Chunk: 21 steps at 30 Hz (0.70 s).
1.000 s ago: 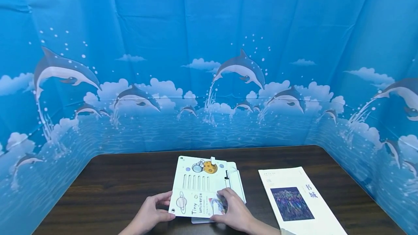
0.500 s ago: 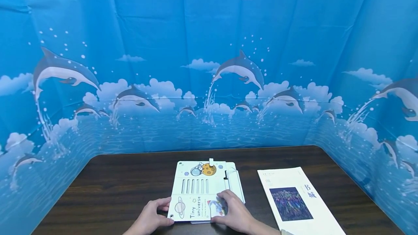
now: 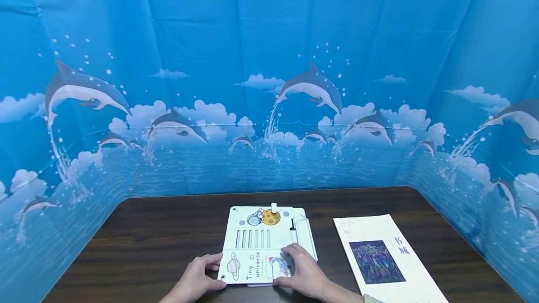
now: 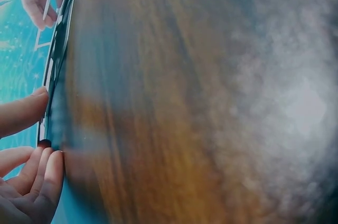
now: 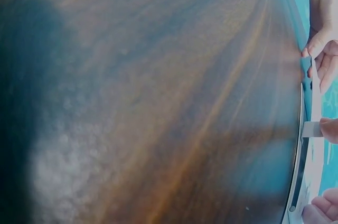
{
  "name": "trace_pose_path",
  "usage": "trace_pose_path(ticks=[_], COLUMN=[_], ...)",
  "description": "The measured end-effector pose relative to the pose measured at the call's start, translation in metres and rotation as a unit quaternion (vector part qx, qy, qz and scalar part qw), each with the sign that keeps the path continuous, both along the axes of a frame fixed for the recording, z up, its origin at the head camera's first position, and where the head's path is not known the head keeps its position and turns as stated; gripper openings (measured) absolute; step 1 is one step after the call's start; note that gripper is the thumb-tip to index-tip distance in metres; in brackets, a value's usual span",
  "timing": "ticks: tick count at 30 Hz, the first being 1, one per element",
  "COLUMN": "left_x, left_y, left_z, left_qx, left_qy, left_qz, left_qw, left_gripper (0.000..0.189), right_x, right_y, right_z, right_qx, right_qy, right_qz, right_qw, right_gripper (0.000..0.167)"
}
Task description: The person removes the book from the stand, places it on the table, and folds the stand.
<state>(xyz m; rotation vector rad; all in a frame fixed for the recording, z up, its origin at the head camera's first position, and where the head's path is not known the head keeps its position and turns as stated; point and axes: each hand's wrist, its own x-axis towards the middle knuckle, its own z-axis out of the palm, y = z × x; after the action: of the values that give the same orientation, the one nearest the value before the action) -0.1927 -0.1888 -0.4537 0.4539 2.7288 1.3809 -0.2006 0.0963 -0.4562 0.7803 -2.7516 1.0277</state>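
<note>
A white folding book stand lies folded on the dark wood table, printed with an astronaut, planets and the words "Tiny universe". Slots run across its middle. My left hand pinches its near left corner, thumb at the front edge; in the left wrist view the left fingers close around that edge from both sides. My right hand grips the near right part, thumb at the front edge and fingers over the printed face. In the right wrist view a white tab juts out under the right thumb.
A white magazine with a dark picture on its cover lies to the right of the stand, near my right forearm. Behind the wood table hangs a blue dolphin-print cloth, which also lines both sides.
The book stand's printed panel has come slightly nearer to me and lower, covering more of the white piece beneath. My left hand has shifted slightly with it; the right hand stays nearly in place.
</note>
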Motion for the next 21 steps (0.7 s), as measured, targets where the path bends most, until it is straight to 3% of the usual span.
trace_pose_path(ticks=[7,13,21], left_x=[0.001,0.002,0.002], left_y=[0.001,0.001,0.001], left_z=[-0.001,-0.001,-0.001], left_qx=[-0.001,-0.005,-0.006], left_qy=[0.004,0.004,0.011], left_qz=[0.007,0.014,0.01], left_qw=[1.0,0.9999,0.9999], left_gripper=[0.064,0.065,0.065], right_x=[-0.001,-0.004,-0.014], right_y=[0.004,0.013,0.037], right_z=[0.005,0.015,0.019], right_qx=[-0.025,-0.061,-0.066], right_qy=[-0.031,-0.016,-0.009], right_qz=[0.017,0.019,-0.068], right_qw=[0.9991,0.9978,0.9955], right_gripper=[0.064,0.048,0.029])
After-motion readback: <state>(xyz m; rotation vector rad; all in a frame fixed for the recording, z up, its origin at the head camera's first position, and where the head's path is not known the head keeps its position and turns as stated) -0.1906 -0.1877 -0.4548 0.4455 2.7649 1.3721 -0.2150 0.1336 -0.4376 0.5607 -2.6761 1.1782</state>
